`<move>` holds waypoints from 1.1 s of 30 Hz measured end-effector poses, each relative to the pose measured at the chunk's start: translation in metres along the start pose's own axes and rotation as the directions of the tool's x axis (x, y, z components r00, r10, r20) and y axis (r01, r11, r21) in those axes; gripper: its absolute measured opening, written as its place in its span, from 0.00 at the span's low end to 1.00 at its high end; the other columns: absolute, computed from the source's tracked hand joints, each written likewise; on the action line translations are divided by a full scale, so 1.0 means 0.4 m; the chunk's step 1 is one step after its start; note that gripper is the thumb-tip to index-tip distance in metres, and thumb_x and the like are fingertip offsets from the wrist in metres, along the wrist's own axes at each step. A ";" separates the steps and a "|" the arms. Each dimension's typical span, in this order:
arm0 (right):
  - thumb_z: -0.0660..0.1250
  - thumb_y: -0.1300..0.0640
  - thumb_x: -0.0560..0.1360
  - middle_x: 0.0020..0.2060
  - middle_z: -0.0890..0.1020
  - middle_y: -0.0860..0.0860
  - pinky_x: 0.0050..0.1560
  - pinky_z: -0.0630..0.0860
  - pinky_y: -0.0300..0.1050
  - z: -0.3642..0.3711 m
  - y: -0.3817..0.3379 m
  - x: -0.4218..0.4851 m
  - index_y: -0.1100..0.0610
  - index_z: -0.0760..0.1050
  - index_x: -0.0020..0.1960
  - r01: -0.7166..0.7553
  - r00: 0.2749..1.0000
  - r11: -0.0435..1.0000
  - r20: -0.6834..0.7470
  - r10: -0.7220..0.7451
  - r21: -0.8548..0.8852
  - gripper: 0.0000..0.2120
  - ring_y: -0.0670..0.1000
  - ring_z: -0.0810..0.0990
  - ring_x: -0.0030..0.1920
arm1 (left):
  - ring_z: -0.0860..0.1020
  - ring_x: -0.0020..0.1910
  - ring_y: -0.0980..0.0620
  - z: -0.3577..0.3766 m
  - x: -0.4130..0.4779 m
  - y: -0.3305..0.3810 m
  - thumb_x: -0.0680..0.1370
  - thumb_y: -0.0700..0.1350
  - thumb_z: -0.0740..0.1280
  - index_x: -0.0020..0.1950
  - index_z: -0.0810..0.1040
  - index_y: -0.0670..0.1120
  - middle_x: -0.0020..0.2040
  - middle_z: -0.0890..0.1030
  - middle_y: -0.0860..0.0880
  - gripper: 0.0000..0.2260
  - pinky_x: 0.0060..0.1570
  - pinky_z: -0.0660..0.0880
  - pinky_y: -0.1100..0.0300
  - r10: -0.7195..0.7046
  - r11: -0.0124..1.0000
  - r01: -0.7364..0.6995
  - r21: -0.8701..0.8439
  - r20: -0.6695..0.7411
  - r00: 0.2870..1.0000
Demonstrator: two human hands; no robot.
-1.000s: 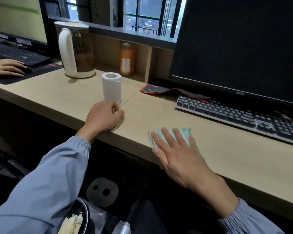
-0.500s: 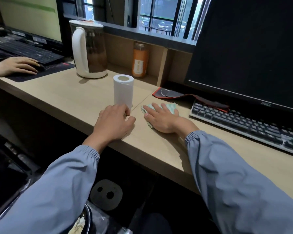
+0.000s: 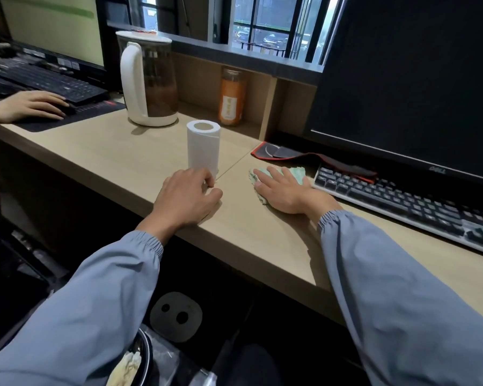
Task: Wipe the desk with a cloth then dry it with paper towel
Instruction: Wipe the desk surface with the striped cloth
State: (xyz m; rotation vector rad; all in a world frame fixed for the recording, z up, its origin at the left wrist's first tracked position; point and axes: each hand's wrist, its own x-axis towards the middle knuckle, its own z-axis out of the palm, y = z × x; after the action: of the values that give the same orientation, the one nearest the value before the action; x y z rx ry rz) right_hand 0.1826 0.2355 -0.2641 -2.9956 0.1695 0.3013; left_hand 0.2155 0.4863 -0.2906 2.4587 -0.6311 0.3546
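1. Two hands are on the pale wooden desk (image 3: 117,154). The right hand (image 3: 286,192) lies flat, fingers straight and spread, pressing down on a crumpled green-and-white cloth (image 3: 298,174) rather than clutching it.
2. That cloth sits toward the back of the desk's free strip. Its edges show beyond the fingertips and at the thumb side, and the rest is hidden under the palm.
3. Two things hem it in: the long black keyboard (image 3: 402,199) is just beside it on the right, and the red-edged black mouse mat (image 3: 304,157) is just behind. Bare wood lies toward the front edge and to the left, so I judge the wiping stroke has to run those ways.
4. To the left stands the white roll of paper towel (image 3: 203,147), upright on end with its long axis vertical, by the seam between the desk panels.
5. The left hand (image 3: 187,199) rests at the front edge, fingers loosely curled, gripping nothing I can make out. Its knuckles are just in front of the roll's base; whether they touch it I cannot tell.
6. That hand is plainly the nearer one to the roll, so the drying step, not yet begun, looks likely to start with a left-hand reach.
7. A broad sweep of the cloth to the left could tip the roll.
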 end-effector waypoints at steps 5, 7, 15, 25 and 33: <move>0.38 0.34 0.81 0.81 0.40 0.42 0.73 0.33 0.70 0.051 -0.058 -0.157 0.32 0.40 0.78 0.043 0.999 0.999 -0.003 -0.043 0.004 0.26 0.53 0.35 0.80 | 0.74 0.48 0.47 -0.007 -0.010 0.003 0.70 0.61 0.59 0.48 0.75 0.56 0.45 0.78 0.53 0.13 0.48 0.68 0.51 -0.026 0.999 0.026 -0.031 0.017 1.000; 0.38 0.33 0.81 0.81 0.39 0.42 0.73 0.33 0.69 0.078 -0.075 -0.250 0.31 0.38 0.78 0.098 0.995 0.995 -0.009 -0.098 -0.009 0.26 0.52 0.33 0.80 | 0.74 0.48 0.47 -0.009 -0.012 0.006 0.71 0.60 0.60 0.49 0.76 0.56 0.46 0.79 0.53 0.13 0.48 0.68 0.51 -0.018 1.000 0.019 -0.022 0.026 0.999; 0.36 0.33 0.81 0.79 0.37 0.36 0.75 0.31 0.61 0.111 -0.012 -0.490 0.26 0.34 0.75 0.195 0.980 0.981 -0.031 -0.195 -0.008 0.23 0.45 0.29 0.77 | 0.75 0.47 0.49 0.007 -0.014 0.027 0.73 0.58 0.61 0.47 0.78 0.57 0.43 0.77 0.58 0.10 0.49 0.69 0.50 0.002 0.999 -0.001 -0.047 0.017 1.000; 0.40 0.33 0.80 0.81 0.42 0.40 0.73 0.37 0.68 0.028 -0.036 -0.162 0.30 0.41 0.77 0.115 0.991 0.993 0.067 -0.114 -0.017 0.26 0.52 0.37 0.80 | 0.77 0.50 0.45 -0.006 -0.039 0.064 0.77 0.50 0.64 0.52 0.81 0.54 0.44 0.77 0.54 0.07 0.53 0.74 0.47 0.067 0.994 -0.069 0.086 0.027 0.997; 0.38 0.33 0.81 0.81 0.42 0.39 0.75 0.36 0.65 0.044 0.038 -0.271 0.29 0.40 0.77 0.198 0.980 0.979 0.036 -0.197 -0.040 0.25 0.49 0.36 0.80 | 0.71 0.51 0.51 0.016 -0.054 0.096 0.79 0.51 0.63 0.52 0.81 0.56 0.46 0.74 0.56 0.07 0.51 0.64 0.49 0.007 0.997 -0.006 0.074 -0.011 1.000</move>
State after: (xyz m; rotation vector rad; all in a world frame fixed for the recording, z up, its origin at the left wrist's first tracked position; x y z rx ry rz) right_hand 0.0718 0.2334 -0.2605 -3.0161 -0.1392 0.3350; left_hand 0.1783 0.4625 -0.2860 2.5235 -0.6325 0.4006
